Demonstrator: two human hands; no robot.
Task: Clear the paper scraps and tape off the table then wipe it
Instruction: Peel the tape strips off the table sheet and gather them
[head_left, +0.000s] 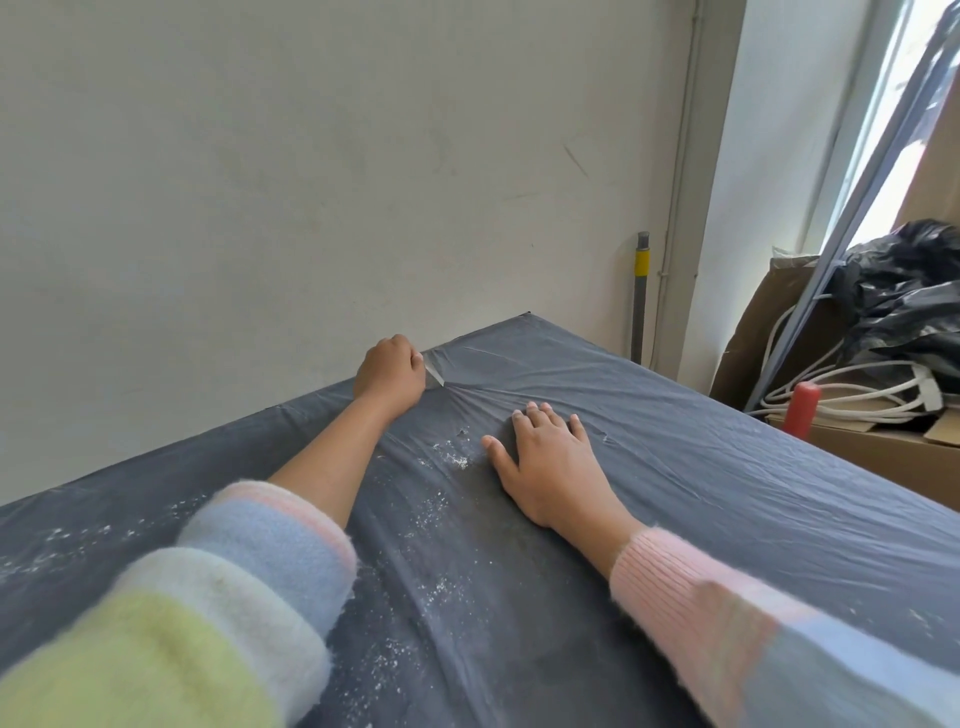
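The left hand (392, 371) is clenched on a pale strip of tape (434, 375) at the worktop's (753, 519) far edge, apparently peeling it up. The right hand (550, 462) lies flat with fingers spread, likely pinning the dark plastic cover (649, 395) so it won't lift. White paper crumbs (452, 460) dust the wrinkled cover. A bare wall (311, 182) stands behind, with a cardboard box (883, 452) and a black bag (914, 291) beyond the right edge.

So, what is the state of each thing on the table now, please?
cover, wrinkled, dusted with white crumbs.
tape strip, partly lifted off the cover at the far edge.
left hand, fingers curled, pinching the tape strip.
right hand, flat, pressing on the cover.
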